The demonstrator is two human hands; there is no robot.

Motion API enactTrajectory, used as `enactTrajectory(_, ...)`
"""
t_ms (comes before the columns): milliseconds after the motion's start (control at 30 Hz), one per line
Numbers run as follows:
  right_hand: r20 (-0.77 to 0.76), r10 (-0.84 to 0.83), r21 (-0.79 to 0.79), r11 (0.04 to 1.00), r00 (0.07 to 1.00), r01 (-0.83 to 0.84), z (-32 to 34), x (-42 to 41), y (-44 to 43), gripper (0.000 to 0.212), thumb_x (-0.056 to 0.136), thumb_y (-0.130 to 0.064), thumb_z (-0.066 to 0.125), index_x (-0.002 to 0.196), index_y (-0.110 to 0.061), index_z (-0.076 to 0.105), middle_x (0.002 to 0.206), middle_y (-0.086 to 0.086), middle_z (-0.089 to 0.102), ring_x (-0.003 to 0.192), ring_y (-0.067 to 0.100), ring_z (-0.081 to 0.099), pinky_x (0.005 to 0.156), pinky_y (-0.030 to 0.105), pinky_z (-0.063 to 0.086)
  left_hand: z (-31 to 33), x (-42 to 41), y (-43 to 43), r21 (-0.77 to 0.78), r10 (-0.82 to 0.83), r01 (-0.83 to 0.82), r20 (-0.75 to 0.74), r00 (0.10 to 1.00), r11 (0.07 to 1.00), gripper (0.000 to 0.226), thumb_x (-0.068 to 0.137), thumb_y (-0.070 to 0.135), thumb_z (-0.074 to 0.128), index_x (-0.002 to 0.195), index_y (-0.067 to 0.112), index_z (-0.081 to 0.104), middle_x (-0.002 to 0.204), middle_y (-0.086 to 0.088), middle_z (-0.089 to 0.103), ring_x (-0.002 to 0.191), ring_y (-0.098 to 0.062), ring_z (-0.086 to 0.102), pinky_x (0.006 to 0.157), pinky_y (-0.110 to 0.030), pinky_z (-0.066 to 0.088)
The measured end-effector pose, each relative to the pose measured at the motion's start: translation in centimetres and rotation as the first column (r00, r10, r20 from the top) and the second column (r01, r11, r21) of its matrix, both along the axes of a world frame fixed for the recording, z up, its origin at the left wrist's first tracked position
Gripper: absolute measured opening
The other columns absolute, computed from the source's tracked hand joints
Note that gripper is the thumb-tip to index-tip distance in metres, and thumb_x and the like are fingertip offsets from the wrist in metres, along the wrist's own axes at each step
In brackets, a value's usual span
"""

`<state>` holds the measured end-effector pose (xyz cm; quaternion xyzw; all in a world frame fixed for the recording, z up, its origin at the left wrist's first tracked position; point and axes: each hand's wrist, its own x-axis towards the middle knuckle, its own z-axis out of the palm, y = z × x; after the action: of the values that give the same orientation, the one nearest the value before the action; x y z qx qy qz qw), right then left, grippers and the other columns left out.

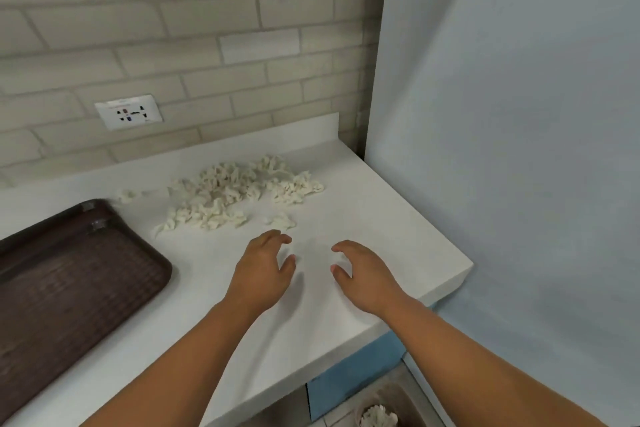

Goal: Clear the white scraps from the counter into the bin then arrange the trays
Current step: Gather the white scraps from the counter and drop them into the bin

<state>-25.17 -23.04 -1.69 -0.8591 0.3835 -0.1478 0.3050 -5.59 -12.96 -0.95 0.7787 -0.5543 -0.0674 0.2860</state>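
A pile of white scraps [235,192] lies on the white counter [381,218] near the back wall, with a small loose scrap [282,220] just in front of it. My left hand [263,270] and my right hand [363,274] hover side by side over the counter in front of the pile, fingers curled and apart, holding nothing. A stack of dark brown trays [69,288] lies on the counter at the left. On the floor at the bottom, the bin [377,418] shows some white scraps inside.
A tiled wall with a power socket [129,112] runs behind the counter. A tall pale blue panel [519,149] stands at the counter's right end. Blue cabinet fronts [353,378] are below the counter edge.
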Motion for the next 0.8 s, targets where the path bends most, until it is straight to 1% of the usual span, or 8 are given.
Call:
enactTrajectory(100,-0.037,0.009,-0.001,1.0,0.999,-0.009,-0.1,5.0,-1.5,0.045,0.096,-0.034,0.052,0.139,-0.021,0.047,0.142,-0.003,0.047,0.12,0.012,0.053,0.099,0.021,0.038,-0.5,4.4,-0.3,0.01,0.055,-0.055,-0.011,0.998,0.998,0.035,0.092,0.031,0.06,0.126,0.02,0.058,0.137,0.006,0.052,0.129,-0.017,0.045,0.098,-0.021,0.034)
enactTrajectory(233,-0.109,-0.006,-0.033,0.999,0.994,0.003,-1.0,11.5,-3.5,0.053,0.097,-0.037,0.049,0.145,-0.02,0.038,0.147,0.002,0.041,0.129,0.019,0.047,0.105,0.031,0.038,-1.4,9.8,-0.9,0.02,0.105,-0.105,-0.019,0.994,0.994,0.033,0.091,0.027,0.061,0.123,0.019,0.06,0.132,0.004,0.055,0.124,-0.02,0.049,0.096,-0.026,0.04)
enactTrajectory(367,-0.255,-0.05,-0.087,0.996,0.966,0.028,-2.5,16.6,-5.0,0.059,0.097,-0.046,0.043,0.149,-0.028,0.024,0.155,0.006,0.021,0.123,0.027,0.051,0.09,0.039,0.051,-2.2,13.7,-1.1,0.035,0.127,-0.127,-0.009,0.992,0.991,0.033,0.092,0.027,0.06,0.124,0.019,0.059,0.131,0.007,0.055,0.123,-0.018,0.048,0.094,-0.022,0.038)
enactTrajectory(433,-0.312,-0.082,-0.145,0.989,0.947,0.038,-3.2,18.8,-5.5,0.057,0.096,-0.05,0.04,0.148,-0.033,0.021,0.155,0.009,0.015,0.118,0.028,0.053,0.08,0.038,0.053,-2.7,15.4,-1.2,0.04,0.134,-0.134,-0.001,0.991,0.99,0.033,0.093,0.028,0.06,0.125,0.019,0.059,0.131,0.007,0.054,0.123,-0.017,0.048,0.094,-0.019,0.035)
enactTrajectory(533,-0.36,-0.117,-0.205,0.978,0.926,0.043,-4.3,21.2,-5.8,0.053,0.096,-0.054,0.037,0.144,-0.035,0.024,0.143,0.011,0.024,0.107,0.027,0.055,0.074,0.038,0.054,-3.4,17.3,-1.3,0.05,0.136,-0.136,-0.01,0.991,0.989,0.034,0.092,0.028,0.061,0.125,0.019,0.06,0.132,0.005,0.055,0.124,-0.017,0.048,0.096,-0.018,0.034)
enactTrajectory(600,-0.386,-0.118,-0.242,0.97,0.915,0.023,-5.0,22.4,-6.0,0.049,0.096,-0.055,0.035,0.14,-0.033,0.031,0.133,0.01,0.031,0.106,0.026,0.052,0.073,0.037,0.053,-3.9,18.2,-1.5,0.055,0.133,-0.132,-0.019,0.991,0.99,0.033,0.091,0.027,0.061,0.124,0.019,0.06,0.13,0.005,0.056,0.121,-0.018,0.05,0.096,-0.021,0.037)
enactTrajectory(700,-0.378,-0.092,-0.309,0.951,0.921,-0.031,-6.2,23.6,-6.4,0.034,0.098,-0.045,0.04,0.126,-0.026,0.047,0.119,0.008,0.042,0.101,0.026,0.051,0.064,0.034,0.047,-4.4,19.0,-2.0,0.045,0.126,-0.125,-0.023,0.992,0.991,0.032,0.09,0.026,0.063,0.121,0.019,0.062,0.125,0.004,0.059,0.117,-0.019,0.051,0.092,-0.025,0.042)
enactTrajectory(800,-0.329,-0.058,-0.414,0.906,0.942,-0.089,-6.9,24.2,-6.5,0.023,0.101,-0.034,0.04,0.111,-0.019,0.054,0.104,0.005,0.054,0.089,0.026,0.056,0.057,0.033,0.042,-5.1,19.5,-2.8,0.012,0.124,-0.123,-0.02,0.992,0.992,0.03,0.088,0.024,0.064,0.118,0.019,0.064,0.119,0.004,0.062,0.112,-0.02,0.053,0.088,-0.027,0.046)
